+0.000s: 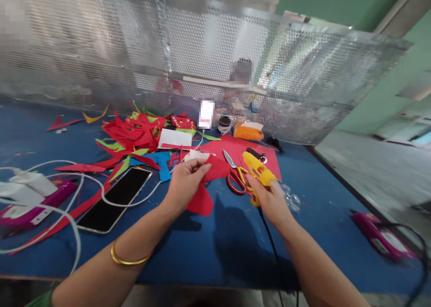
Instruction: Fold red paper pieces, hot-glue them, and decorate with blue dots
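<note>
Between the thumb and fingers of my left hand [186,183] is a piece of red paper [201,201], one part hanging below the hand and another reaching right. My right hand [271,203] is wrapped round a yellow glue gun [258,168], its nozzle end pointing up and left, its black cord trailing down toward the table's front edge. Scissors [236,181] with red and yellow handles lie partly open between my hands, blades pointing away. Behind them lies a large red sheet [232,144]. Clear glue sticks or similar transparent pieces [292,198] rest right of my right hand.
Red and green paper scraps [134,134] are heaped at the back left, beside a white card [175,138]. A dark phone [116,199] lies under a white cable. Purple power strips [384,237] sit at both sides. A perforated metal screen [208,42] bounds the back.
</note>
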Demonstrator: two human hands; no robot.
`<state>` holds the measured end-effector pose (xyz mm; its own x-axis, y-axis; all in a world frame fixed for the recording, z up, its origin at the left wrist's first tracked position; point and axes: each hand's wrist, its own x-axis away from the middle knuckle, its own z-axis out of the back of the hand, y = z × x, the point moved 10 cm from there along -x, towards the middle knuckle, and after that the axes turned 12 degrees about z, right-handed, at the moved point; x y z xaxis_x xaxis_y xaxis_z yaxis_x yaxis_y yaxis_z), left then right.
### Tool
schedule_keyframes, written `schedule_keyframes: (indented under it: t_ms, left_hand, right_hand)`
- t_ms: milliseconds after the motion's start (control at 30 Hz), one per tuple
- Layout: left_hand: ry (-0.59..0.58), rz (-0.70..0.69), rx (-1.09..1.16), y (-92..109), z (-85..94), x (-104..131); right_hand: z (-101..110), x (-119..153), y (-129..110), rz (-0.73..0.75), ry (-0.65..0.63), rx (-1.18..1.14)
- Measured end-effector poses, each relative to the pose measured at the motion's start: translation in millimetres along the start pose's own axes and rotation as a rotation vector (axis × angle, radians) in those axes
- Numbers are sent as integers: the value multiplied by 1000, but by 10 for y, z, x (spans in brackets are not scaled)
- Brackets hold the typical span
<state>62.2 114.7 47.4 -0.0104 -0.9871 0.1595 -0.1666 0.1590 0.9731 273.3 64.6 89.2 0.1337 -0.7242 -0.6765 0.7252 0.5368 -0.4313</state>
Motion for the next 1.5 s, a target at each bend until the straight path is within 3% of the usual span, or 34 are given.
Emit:
schedule_keyframes:
  t_ms: [133,333,500,733,833,933,1067,1233,1333,1500]
  left_hand:
    - [-11,33,63,-3,6,-8]
    - [21,5,76,98,13,60]
    - [21,-13,112,120,35,29]
    - [54,4,177,262,151,41]
    - [82,-13,203,387,245,51]
    - [109,-55,218,500,356,49]
    - [159,-77,254,519,527,9]
    - [181,-79,307,393,683,-55]
    - [199,-60,354,280,733,-68]
    - [238,-23,363,182,739,-44]
  right_hand:
    - [149,14,293,-155,-141,84]
    - [577,315,692,-252,-354,608]
    - [633,534,889,-299,-444,746]
    - [520,598,932,-249,-561,743]
    - [596,601,881,-164,-510,751]
    - [760,528,680,-41,-376,746]
    - [869,278,224,129,-263,646]
    - [577,-280,-370,365,-301,353]
    - [138,-629,-548,451,-454,225]
    - [-748,-1052,-546,423,-642,130]
